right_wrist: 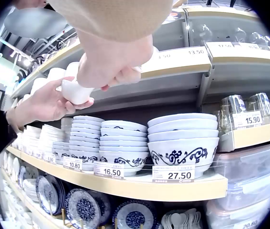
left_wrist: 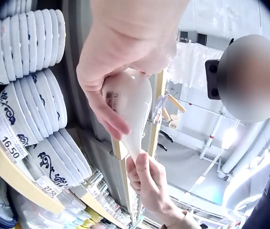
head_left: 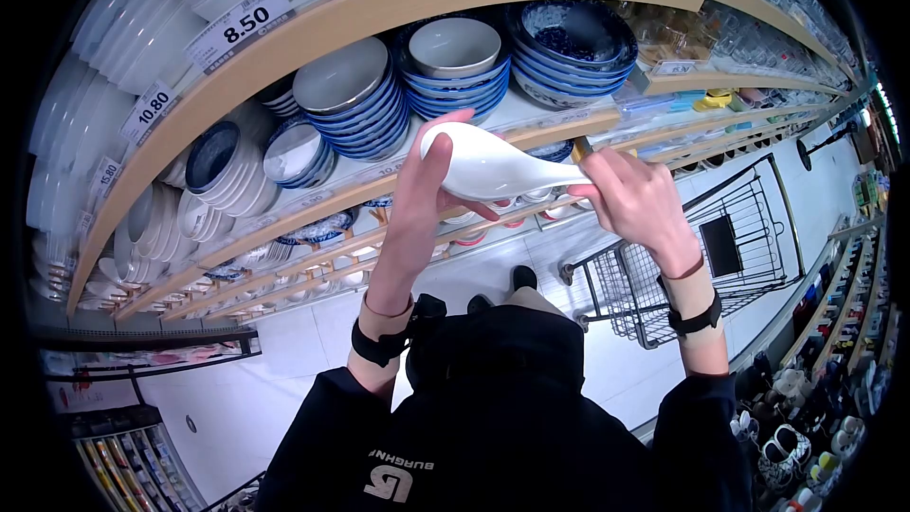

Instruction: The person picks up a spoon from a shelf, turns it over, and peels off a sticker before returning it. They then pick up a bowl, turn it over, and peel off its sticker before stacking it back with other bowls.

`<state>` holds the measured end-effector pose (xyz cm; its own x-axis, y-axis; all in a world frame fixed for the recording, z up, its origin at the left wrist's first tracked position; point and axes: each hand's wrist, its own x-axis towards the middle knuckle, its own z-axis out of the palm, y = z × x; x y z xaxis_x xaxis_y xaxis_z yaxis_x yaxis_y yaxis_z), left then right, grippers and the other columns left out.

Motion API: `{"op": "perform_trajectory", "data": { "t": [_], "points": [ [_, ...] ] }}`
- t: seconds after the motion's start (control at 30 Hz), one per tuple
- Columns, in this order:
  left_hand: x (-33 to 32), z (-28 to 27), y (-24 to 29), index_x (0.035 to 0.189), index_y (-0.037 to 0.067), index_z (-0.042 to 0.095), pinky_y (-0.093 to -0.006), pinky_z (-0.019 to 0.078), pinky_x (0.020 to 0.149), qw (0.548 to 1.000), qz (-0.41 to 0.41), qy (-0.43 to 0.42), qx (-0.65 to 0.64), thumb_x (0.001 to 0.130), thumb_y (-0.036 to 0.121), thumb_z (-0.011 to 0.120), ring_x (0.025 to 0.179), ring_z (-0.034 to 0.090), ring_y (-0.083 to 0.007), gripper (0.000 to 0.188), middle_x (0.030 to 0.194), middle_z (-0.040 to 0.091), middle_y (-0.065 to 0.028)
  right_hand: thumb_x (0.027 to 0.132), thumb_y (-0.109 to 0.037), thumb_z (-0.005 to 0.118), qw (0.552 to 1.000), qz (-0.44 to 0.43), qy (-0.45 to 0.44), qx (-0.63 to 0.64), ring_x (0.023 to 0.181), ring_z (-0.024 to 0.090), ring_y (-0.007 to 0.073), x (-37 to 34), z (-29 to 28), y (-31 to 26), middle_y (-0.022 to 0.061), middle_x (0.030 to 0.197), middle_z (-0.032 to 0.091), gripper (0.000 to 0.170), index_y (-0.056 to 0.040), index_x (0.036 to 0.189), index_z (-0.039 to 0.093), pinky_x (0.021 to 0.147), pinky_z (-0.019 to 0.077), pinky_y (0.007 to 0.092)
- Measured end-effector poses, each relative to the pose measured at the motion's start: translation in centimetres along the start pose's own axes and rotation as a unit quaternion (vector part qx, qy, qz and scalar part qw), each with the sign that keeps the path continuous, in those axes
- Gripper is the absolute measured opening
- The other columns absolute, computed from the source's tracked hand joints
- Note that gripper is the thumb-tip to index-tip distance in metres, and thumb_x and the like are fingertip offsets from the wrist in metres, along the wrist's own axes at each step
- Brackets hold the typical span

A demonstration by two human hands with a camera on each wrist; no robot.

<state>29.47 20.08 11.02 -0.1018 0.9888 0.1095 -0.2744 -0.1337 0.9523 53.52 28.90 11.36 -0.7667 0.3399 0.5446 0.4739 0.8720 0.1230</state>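
Observation:
A glossy white ceramic soup spoon [head_left: 488, 163] is held level in front of the shelves, its wide bowl to the left. My left hand [head_left: 414, 199] grips the bowl, thumb over the top edge and fingers underneath. The handle end is pinched by my right hand [head_left: 640, 204], thumb and fingers curled round it. In the left wrist view a barcode label [left_wrist: 111, 101] shows on the underside of the bowl, beside the left fingers. The right wrist view catches only part of the spoon [right_wrist: 75, 92], the rest hidden behind the right hand.
Stacked blue-rimmed bowls [head_left: 355, 100] stand on the shelf just beyond the hands, under a shelf edge with price tags [head_left: 248, 24]. Patterned plates [right_wrist: 84, 208] and white spoons [right_wrist: 180, 219] sit lower down. A wire shopping cart [head_left: 682, 256] stands at the right.

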Motion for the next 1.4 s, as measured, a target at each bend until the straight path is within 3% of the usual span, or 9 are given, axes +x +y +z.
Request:
{"op": "perform_trajectory", "data": {
  "t": [0.13,0.27,0.4,0.47,0.77,0.87,1.17,1.27,1.4],
  "points": [
    [-0.3,1.1,0.3,0.144,0.001,0.035,-0.0398,0.0623,0.077,0.998,0.067,0.003,0.016,0.096,0.041,0.043,0.11,0.067,-0.0343,0.063,0.126,0.06,-0.0265,0.087,-0.03,0.073,0.998,0.022,0.04,0.051,0.05,0.057,0.0195,0.3,-0.7,-0.2,0.0037,0.063,0.054,0.029,-0.0072,0.082,0.056,0.044,0.0418,0.0318],
    [-0.9,0.8,0.3,0.143,-0.001,0.035,-0.0441,0.0557,0.095,0.975,0.209,-0.044,0.067,0.093,0.035,0.045,0.116,0.063,-0.0346,0.062,0.128,0.058,-0.0287,0.08,-0.03,0.081,0.991,-0.014,0.118,0.055,0.045,0.052,0.0179,0.9,-2.9,-0.6,0.0025,0.06,0.056,0.029,-0.0059,0.08,0.065,0.043,0.0401,0.0299],
    [-1.7,1.4,1.4,0.141,-0.002,0.037,-0.0417,0.0538,0.095,0.972,0.22,-0.043,0.065,0.09,0.027,0.049,0.116,0.063,-0.033,0.06,0.127,0.059,-0.0285,0.078,-0.028,0.083,0.991,-0.041,0.123,0.022,0.045,0.048,0.0143,1.2,-5.3,-1.1,0.0004,0.058,0.05,0.028,-0.0049,0.082,0.068,0.042,0.035,0.0274],
    [-2.0,1.4,1.6,0.141,-0.002,0.038,-0.0409,0.0503,0.099,0.973,0.22,-0.053,0.046,0.089,0.017,0.052,0.117,0.063,-0.032,0.058,0.127,0.061,-0.0256,0.077,-0.028,0.083,0.99,-0.048,0.129,0.007,0.045,0.048,0.0138,1.3,-5.9,-1.3,0.0002,0.058,0.05,0.028,-0.0049,0.082,0.068,0.042,0.0346,0.0269],
    [-2.4,1.7,1.8,0.139,-0.006,0.039,-0.0417,0.0501,0.101,0.949,0.279,-0.102,0.107,0.082,0.0,0.061,0.12,0.061,-0.0308,0.061,0.127,0.06,-0.0244,0.076,-0.031,0.084,0.988,-0.046,0.141,-0.037,0.045,0.045,0.0137,0.7,-6.9,-1.9,-0.0005,0.056,0.046,0.031,-0.0058,0.083,0.068,0.042,0.0341,0.0261],
    [-2.5,1.6,1.6,0.139,-0.006,0.038,-0.042,0.0501,0.102,0.951,0.265,-0.095,0.129,0.082,0.002,0.063,0.122,0.06,-0.0309,0.062,0.127,0.06,-0.0239,0.076,-0.032,0.084,0.987,-0.048,0.144,-0.045,0.045,0.045,0.0135,0.7,-7.0,-1.8,-0.0005,0.056,0.046,0.031,-0.0061,0.083,0.068,0.041,0.0338,0.0257],
    [-2.6,1.5,1.6,0.141,-0.004,0.038,-0.0446,0.0482,0.105,0.967,0.219,-0.132,0.018,0.078,0.005,0.054,0.125,0.058,-0.0334,0.065,0.131,0.058,-0.0254,0.077,-0.032,0.083,0.987,-0.049,0.148,-0.043,0.045,0.045,0.0125,0.5,-7.1,-1.8,-0.0009,0.056,0.046,0.031,-0.0057,0.083,0.068,0.041,0.0339,0.0257],
    [-2.5,1.5,1.8,0.143,-0.002,0.035,-0.0448,0.0484,0.105,0.971,0.191,-0.146,-0.022,0.087,0.02,0.058,0.125,0.058,-0.0337,0.065,0.132,0.056,-0.0265,0.079,-0.031,0.081,0.991,-0.042,0.13,-0.018,0.045,0.046,0.0134,0.3,-6.9,-1.6,0.0002,0.057,0.047,0.029,-0.0055,0.083,0.068,0.041,0.0345,0.0261],
    [-1.9,3.2,1.3,0.147,-0.002,0.027,-0.05,0.0522,0.099,0.975,0.217,-0.049,-0.014,0.099,0.046,0.044,0.125,0.056,-0.0407,0.07,0.14,0.045,-0.0328,0.086,-0.026,0.076,0.99,0.005,0.096,0.099,0.046,0.051,0.0199,0.3,-5.5,-1.7,0.0056,0.06,0.054,0.024,-0.0042,0.085,0.065,0.044,0.0374,0.0299]
  ]
}}
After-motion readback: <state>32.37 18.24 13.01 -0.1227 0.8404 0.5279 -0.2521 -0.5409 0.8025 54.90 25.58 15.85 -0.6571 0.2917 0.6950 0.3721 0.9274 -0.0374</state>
